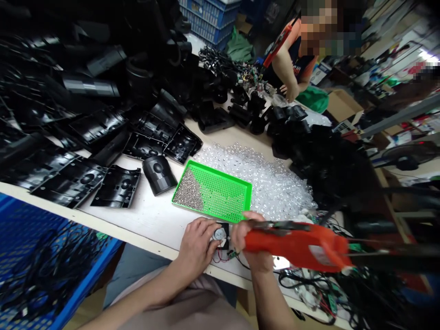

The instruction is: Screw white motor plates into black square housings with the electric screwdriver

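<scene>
My left hand point(196, 244) presses on a small square black part with a round silver centre point(222, 234), which has thin red and black wires and a small green circuit board point(233, 253) attached. My right hand point(250, 243) grips an orange-red handheld power tool point(297, 245) held sideways, its front end beside the black part. Just beyond my hands lies a bright green perforated tray point(216, 192), with a heap of small silver screws point(188, 190) in its left corner.
Glossy black plastic housing shells point(117, 187) cover the white bench's left side, and clear bubble packing point(268, 181) lies behind the tray. A blue crate of black cables point(44, 261) sits at lower left. Tangled wires point(309, 286) lie at right. A co-worker point(292, 64) stands across the bench.
</scene>
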Tool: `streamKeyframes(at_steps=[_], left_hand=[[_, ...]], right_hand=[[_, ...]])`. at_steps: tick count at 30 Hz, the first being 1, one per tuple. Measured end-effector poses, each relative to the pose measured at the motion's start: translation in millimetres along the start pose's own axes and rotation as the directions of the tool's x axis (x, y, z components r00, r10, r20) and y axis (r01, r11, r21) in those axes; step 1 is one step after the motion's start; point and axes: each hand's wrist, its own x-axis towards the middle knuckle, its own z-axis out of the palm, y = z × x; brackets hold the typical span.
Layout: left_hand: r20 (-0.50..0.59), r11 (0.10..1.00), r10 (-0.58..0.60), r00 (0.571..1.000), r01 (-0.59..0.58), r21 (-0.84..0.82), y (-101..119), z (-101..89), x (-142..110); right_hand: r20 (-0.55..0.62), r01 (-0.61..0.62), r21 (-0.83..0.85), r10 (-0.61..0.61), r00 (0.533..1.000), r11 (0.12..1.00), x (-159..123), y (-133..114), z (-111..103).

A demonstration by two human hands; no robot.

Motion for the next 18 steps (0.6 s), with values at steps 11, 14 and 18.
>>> streamKeyframes(at_steps=[11, 14, 18], left_hand=[[-0.039, 1.0, -0.021, 0.999, 0.021, -0.005, -5, 6.1, -5], [-0.02, 0.994, -0.095, 0.995, 0.094, -0.057, -6, 8.6, -7], [-0.006, 0.988, -0.122, 0.993, 0.12, -0.098, -6, 9.6, -7]], right_hand=[[-0.114, 0.111, -0.031, -0.114, 0.987, 0.993, 49, 31, -27], [-0.121, 0.131, -0.02, -0.132, 0.984, 0.991, 50, 37, -27], [-0.13, 0.141, -0.048, -0.146, 0.981, 0.989, 51, 39, -26]])
